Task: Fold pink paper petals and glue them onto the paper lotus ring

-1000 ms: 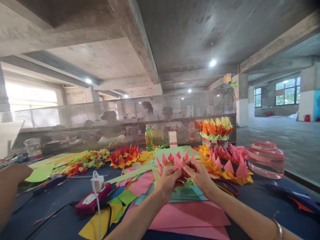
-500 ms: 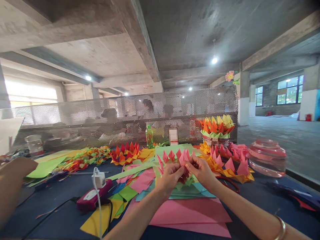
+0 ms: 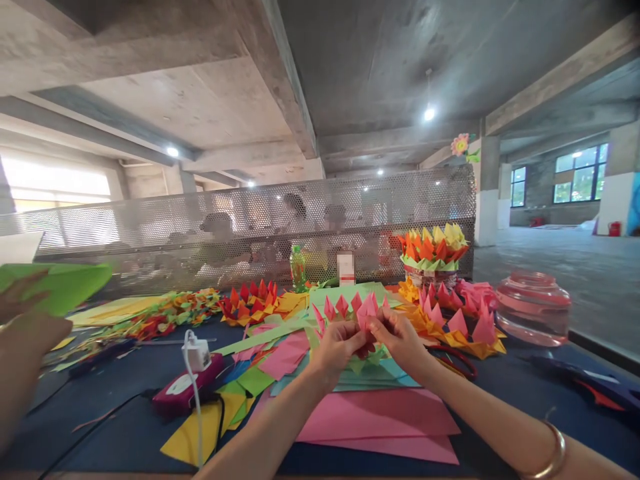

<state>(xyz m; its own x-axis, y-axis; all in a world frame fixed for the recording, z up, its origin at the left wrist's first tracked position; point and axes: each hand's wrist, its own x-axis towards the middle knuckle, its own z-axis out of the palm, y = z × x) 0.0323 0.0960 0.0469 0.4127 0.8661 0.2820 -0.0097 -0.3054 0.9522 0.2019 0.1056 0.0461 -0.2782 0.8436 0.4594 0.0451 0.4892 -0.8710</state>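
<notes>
A folded paper flower with upright pink petals [image 3: 342,307] stands in front of me, over pale green paper points and a stack of light blue sheets [image 3: 385,377]. My left hand [image 3: 340,347] pinches a pink petal from the left. From the right, my right hand [image 3: 397,337] closes on that same petal, its fingertips nearly meeting the left ones. The hands hide the flower's near side. Large pink sheets [image 3: 375,417] lie below my wrists.
A co-worker's hand [image 3: 25,293] at left holds green paper [image 3: 75,283]. Around me are a power strip [image 3: 187,385], a green bottle [image 3: 298,269], an orange-and-yellow paper flower [image 3: 434,250], a clear jar [image 3: 533,310] and a perforated metal divider [image 3: 150,240].
At left, the co-worker's hands have lifted the green paper from the table. Both my hands stay at the pink petal, with only slight movement. The view has shifted a little.
</notes>
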